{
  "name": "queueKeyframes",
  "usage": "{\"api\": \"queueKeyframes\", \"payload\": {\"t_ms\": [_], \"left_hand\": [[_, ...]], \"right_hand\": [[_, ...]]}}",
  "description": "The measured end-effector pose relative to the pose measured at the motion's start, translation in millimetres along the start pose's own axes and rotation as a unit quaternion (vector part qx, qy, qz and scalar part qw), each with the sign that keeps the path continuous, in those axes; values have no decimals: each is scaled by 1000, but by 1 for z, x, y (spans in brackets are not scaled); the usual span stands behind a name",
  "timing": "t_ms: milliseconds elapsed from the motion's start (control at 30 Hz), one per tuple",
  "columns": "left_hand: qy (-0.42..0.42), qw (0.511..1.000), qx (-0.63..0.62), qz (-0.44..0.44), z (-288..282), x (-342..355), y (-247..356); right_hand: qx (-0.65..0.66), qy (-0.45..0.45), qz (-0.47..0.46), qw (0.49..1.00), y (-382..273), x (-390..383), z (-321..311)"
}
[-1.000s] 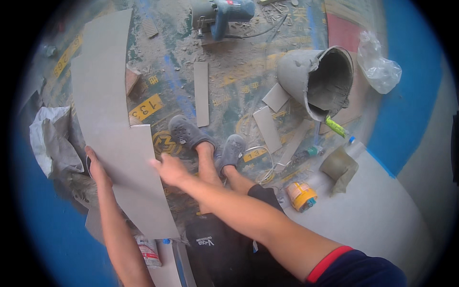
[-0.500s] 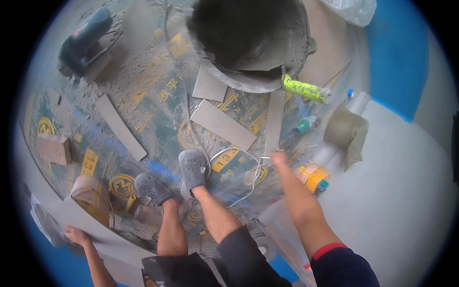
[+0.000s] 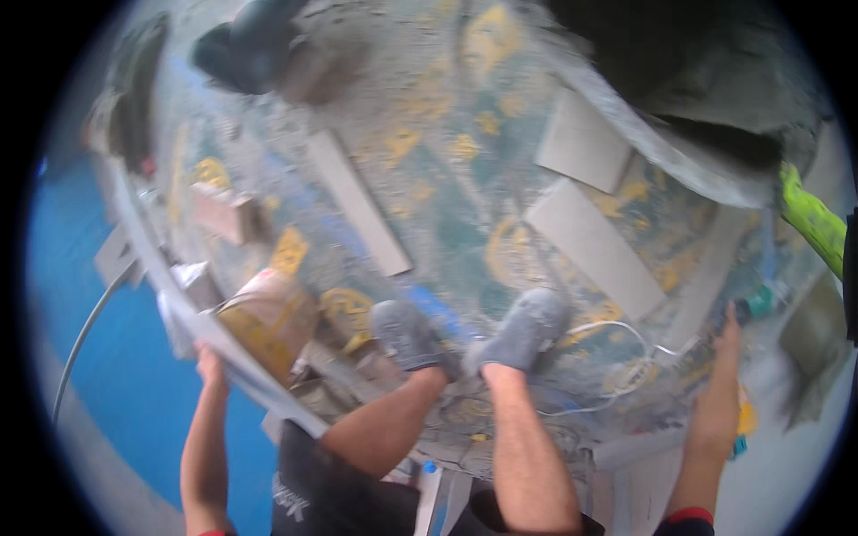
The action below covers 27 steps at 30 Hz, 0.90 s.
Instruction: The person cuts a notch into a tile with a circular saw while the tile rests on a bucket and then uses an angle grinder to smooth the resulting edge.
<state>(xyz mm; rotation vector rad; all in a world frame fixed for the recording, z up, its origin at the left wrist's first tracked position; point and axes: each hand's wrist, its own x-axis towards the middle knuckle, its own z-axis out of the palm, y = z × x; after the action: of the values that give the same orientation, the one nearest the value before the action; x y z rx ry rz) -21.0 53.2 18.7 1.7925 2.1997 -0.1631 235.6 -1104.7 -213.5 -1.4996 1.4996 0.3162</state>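
My left hand [image 3: 211,364] grips a long pale board [image 3: 255,371], seen nearly edge-on at my left side. My right hand [image 3: 731,326] is stretched out low on the right, at a small green bottle [image 3: 761,301]; its fingers are blurred, so their hold is unclear. Near that hand are a white looped cord [image 3: 612,326], narrow pale offcuts [image 3: 596,246], an olive-grey bag [image 3: 809,344] and a yellow container [image 3: 745,411], partly behind my forearm. A cylindrical tub [image 3: 266,322] stands just right of the board.
A large mortar-crusted bucket [image 3: 626,116] with a lime-green handled tool [image 3: 813,219] fills the upper right. A dark power tool [image 3: 250,45] lies upper left, a brick [image 3: 223,212] below it. My feet [image 3: 523,330] rest on the dusty, patterned floor covering [image 3: 456,223]; blue flooring [image 3: 89,339] borders the left.
The board has swung down from upright to edge-on at the left, still in my left hand. My right hand has left it and moved far right. The view has turned and is blurred.
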Motion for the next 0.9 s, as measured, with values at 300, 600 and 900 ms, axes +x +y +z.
{"api": "queueKeyframes", "payload": {"t_ms": [300,600,900], "left_hand": [[-123,991,-16,46,-22,-72,16],[-58,989,105,84,-23,-89,30],[-175,982,-57,28,-21,-70,-37]], "right_hand": [[-5,-67,35,997,-81,-94,-46],[-104,-121,10,987,-28,-421,-37],[-314,-227,-22,922,-79,-611,23]]}}
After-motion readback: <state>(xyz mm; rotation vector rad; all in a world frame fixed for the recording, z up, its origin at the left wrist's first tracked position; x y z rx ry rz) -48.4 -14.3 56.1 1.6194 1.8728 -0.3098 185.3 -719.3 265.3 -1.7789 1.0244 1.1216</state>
